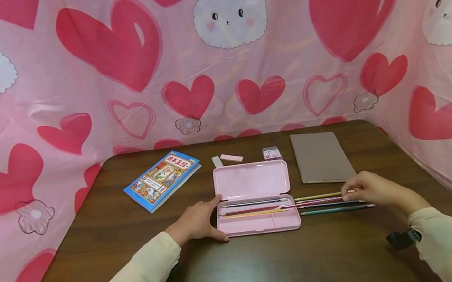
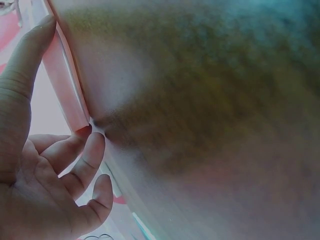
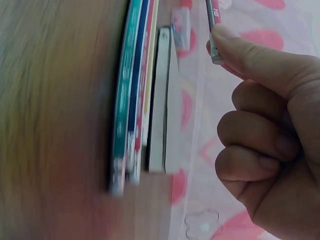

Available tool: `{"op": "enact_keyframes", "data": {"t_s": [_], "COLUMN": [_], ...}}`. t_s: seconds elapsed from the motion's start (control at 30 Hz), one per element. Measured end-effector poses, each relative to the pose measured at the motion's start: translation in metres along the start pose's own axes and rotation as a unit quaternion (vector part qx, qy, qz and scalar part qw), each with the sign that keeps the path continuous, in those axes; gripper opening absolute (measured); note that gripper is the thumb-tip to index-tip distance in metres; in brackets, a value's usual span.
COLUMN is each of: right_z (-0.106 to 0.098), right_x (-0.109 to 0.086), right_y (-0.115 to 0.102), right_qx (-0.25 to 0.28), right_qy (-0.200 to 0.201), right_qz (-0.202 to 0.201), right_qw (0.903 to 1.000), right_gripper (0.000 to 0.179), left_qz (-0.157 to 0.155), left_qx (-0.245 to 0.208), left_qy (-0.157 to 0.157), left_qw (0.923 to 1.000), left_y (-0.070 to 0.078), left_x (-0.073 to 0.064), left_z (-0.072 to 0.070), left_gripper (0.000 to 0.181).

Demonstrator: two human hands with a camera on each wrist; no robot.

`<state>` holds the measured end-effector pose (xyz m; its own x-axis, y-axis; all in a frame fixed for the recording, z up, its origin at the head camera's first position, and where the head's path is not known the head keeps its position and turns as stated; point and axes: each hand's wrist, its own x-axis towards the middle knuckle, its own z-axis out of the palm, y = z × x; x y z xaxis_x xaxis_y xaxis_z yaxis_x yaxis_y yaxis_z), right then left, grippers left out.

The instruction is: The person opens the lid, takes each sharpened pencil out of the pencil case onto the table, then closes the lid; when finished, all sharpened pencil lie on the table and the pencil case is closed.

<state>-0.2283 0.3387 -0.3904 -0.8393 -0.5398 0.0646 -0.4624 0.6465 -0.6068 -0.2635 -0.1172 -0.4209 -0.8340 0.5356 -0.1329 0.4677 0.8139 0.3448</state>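
A pink cloth backdrop printed with red hearts and white rabbits [image 1: 214, 64] enclosed your dark wooden counter [image 1: 247, 275]. An open pink plastic pencil case [image 1: 256, 203] lay centred, your left hand [image 1: 196, 222] bracing its edge, fingers straight. Your right hand [image 1: 371, 189] pinched a red pencil [image 1: 307, 203] beside it.

The table [image 1: 140, 273] in the lower half of the frame looks like dark brown wood with thin lines in it, smooth and a little shiny. The pink pencil case [image 1: 252, 181] in the middle looks like smooth plastic with a soft shine. The pencils [image 1: 329, 202] right of it have glossy painted sides. The blue book [image 1: 162, 179], up and left of the case, has a shiny paper cover. The grey notebook [image 1: 319, 156] at upper right looks matt. The pink heart cloth [image 1: 66, 87] behind is soft with creases.
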Motion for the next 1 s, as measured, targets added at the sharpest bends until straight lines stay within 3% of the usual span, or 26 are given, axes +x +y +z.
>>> {"op": "enact_keyframes", "data": {"t_s": [0.47, 0.67, 1.0], "right_z": [-0.015, -0.011, -0.011], "right_x": [-0.046, -0.049, -0.053], "right_y": [0.023, 0.034, 0.044], "right_qx": [0.029, 0.063, 0.061], "right_qy": [0.004, -0.014, -0.028], "right_qz": [-0.004, -0.018, -0.019], "right_qw": [0.9996, 0.9977, 0.9976], "right_gripper": [0.004, 0.005, 0.003], "left_qz": [-0.001, -0.008, 0.003], "left_qx": [0.000, -0.001, 0.006], "left_qy": [0.002, 0.003, 0.004], "left_qw": [1.0000, 1.0000, 1.0000], "left_y": [0.001, -0.001, 0.002], "left_x": [-0.002, -0.006, -0.001], "left_z": [-0.002, -0.003, -0.001], "left_gripper": [0.107, 0.106, 0.106]}}
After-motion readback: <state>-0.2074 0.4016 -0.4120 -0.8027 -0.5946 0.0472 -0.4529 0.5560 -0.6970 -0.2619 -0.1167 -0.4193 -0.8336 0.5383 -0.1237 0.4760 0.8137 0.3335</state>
